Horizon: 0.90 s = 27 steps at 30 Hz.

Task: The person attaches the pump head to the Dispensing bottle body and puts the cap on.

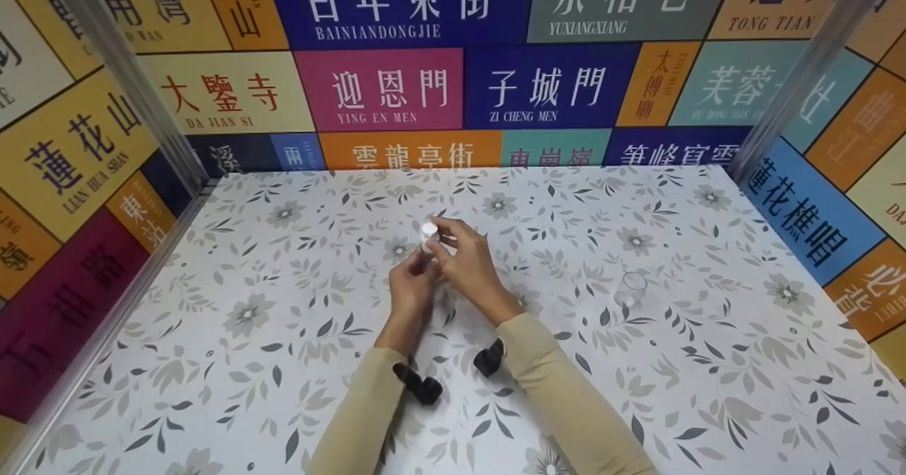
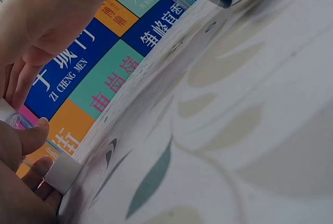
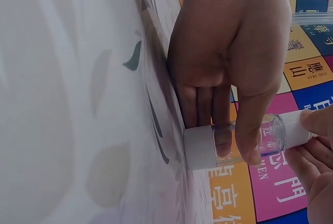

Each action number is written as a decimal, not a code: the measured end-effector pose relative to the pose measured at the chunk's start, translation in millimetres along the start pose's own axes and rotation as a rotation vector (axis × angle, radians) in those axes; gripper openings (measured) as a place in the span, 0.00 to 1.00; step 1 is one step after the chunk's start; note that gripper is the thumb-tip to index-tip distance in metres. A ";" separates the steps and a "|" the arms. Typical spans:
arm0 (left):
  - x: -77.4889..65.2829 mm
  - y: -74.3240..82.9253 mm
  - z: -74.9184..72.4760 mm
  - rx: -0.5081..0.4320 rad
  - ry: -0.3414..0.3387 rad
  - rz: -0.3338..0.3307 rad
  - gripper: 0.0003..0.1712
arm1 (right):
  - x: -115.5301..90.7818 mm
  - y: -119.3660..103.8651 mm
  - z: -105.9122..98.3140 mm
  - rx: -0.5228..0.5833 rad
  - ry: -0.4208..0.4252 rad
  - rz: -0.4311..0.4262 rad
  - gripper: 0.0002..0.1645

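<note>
Wall signs (image 1: pixel 393 89): "YING EN MEN", "ZI CHENG MEN"
Left hand (image 1: pixel 413 287): you grip the clear bottle (image 3: pixel 271 134) at your 12 o'clock
Right hand (image 1: pixel 467 261): you pinch its white cap (image 1: pixel 429 229)

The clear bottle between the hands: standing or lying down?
The clear bottle is upright: in the right wrist view, its lower white end sits at the tabletop; the right hand pinches its top.

Left hand (image 1: pixel 412 289), right hand (image 1: pixel 466 261) — both gripping white-topped bottle (image 1: pixel 429 230), floral tabletop (image 1: pixel 205 369), clear cup (image 1: pixel 631 289)
</note>
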State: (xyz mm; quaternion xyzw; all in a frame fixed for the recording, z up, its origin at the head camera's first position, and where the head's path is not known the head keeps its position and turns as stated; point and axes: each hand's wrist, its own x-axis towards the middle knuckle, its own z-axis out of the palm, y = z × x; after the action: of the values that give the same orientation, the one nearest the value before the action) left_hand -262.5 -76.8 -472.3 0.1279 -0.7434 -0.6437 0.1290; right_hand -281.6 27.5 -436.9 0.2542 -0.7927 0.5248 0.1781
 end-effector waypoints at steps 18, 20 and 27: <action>-1.9 0.5 0.9 -0.031 0.000 -0.023 0.26 | -0.8 0.0 0.8 0.000 0.007 0.005 0.24; -1.7 1.1 0.7 -0.025 -0.003 -0.025 0.26 | -0.2 -0.2 1.3 0.008 0.005 0.008 0.25; 0.1 0.3 0.4 0.000 0.002 -0.002 0.26 | -0.2 -0.8 1.1 -0.025 -0.022 0.010 0.23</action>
State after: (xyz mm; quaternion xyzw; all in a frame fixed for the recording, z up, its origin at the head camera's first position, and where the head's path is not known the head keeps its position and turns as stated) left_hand -262.7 -76.4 -472.0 0.1293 -0.7432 -0.6436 0.1291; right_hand -281.0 26.3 -436.9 0.2538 -0.8023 0.5129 0.1699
